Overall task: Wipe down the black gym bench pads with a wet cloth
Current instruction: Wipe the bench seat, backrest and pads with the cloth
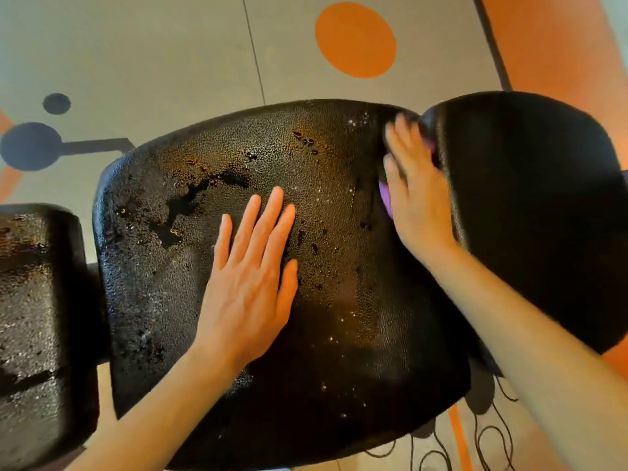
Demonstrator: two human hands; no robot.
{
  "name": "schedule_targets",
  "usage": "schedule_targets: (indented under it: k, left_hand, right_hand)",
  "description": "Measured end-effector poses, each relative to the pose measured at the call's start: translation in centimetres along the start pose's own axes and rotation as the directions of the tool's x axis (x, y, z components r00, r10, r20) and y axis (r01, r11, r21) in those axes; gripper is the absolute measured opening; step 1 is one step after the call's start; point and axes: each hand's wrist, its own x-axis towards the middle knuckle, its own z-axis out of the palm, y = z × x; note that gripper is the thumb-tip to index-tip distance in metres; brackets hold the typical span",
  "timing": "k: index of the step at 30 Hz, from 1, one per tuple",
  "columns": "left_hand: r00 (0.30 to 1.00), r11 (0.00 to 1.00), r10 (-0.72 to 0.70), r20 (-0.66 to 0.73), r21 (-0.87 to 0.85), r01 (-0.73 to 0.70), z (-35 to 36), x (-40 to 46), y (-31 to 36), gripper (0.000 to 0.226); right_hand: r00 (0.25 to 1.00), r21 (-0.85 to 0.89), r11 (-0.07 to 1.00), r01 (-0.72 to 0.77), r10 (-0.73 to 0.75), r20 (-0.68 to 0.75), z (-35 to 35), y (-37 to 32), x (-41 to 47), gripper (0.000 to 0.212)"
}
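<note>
Over a grey floor (153, 45) with orange shapes, the black bench pads run left to right, the wide wet middle pad (339, 300) between two others. The left hand (251, 266) lies flat, fingers spread, on it. The right hand (414, 185) presses a purple cloth (385, 198) into the gap at its right edge, grip closed over the cloth, mostly hidden beneath.

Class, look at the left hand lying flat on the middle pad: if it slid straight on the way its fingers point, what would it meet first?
The left hand would probably cross only more wet surface of the middle pad, reaching the pad's far edge and then the grey floor beyond; nothing else lies in that line.
</note>
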Motion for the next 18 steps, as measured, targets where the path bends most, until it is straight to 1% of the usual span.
schedule_targets:
  k: [2,3,5,7,8,9,12,14,16,18]
  left_hand:
    - [1.0,1.0,-0.004,-0.003,0.009,0.004,0.1,0.0,0.0,0.06]
    - [1.0,1.0,-0.002,0.0,0.013,0.002,0.1,0.1,0.1,0.061]
    - [1.0,1.0,-0.001,0.0,0.013,0.001,0.1,0.1,0.1,0.061]
    - [1.0,1.0,-0.008,0.001,0.004,0.008,0.0,0.0,0.0,0.061]
    - [1.0,1.0,-0.01,0.0,0.004,0.01,0.0,0.0,0.0,0.061]
    - [1.0,1.0,-0.007,0.002,0.005,0.007,0.0,0.0,0.0,0.061]
    - [1.0,1.0,-0.003,0.005,0.011,0.003,0.0,0.0,0.1,0.06]
    - [1.0,1.0,-0.002,0.004,0.014,0.002,0.1,0.0,0.1,0.06]
    - [1.0,1.0,0.003,0.003,0.012,-0.003,0.1,0.1,0.0,0.061]
    - [1.0,1.0,0.001,0.002,0.002,-0.001,0.0,0.0,-0.1,0.061]
  right_hand:
    - [0.999,0.01,1.0,-0.012,0.012,-0.034,0.5,-0.7,4.7,0.042]
    - [0.999,0.025,0.999,-0.026,0.027,-0.031,0.8,-0.7,4.7,0.042]
    - [1.0,0.005,1.0,0.001,-0.001,0.024,0.4,-0.3,-0.2,0.046]
    - [0.992,-0.063,0.998,0.027,-0.019,0.121,-0.4,0.0,-7.2,0.051]
    - [0.989,-0.095,0.995,0.043,-0.028,0.146,-0.6,0.2,-8.3,0.053]
    - [0.99,-0.094,0.994,0.058,-0.045,0.137,-0.4,0.2,-7.2,0.053]
    - [0.998,-0.1,0.994,0.051,-0.047,0.048,1.3,-1.1,1.7,0.049]
    - [0.998,-0.086,0.995,0.058,-0.056,0.018,1.8,-1.7,3.7,0.047]
    - [0.995,-0.073,0.994,0.083,-0.079,0.058,1.5,-1.5,-0.5,0.047]
    - [0.982,-0.089,0.987,0.132,-0.118,0.149,0.5,-1.2,-7.1,0.048]
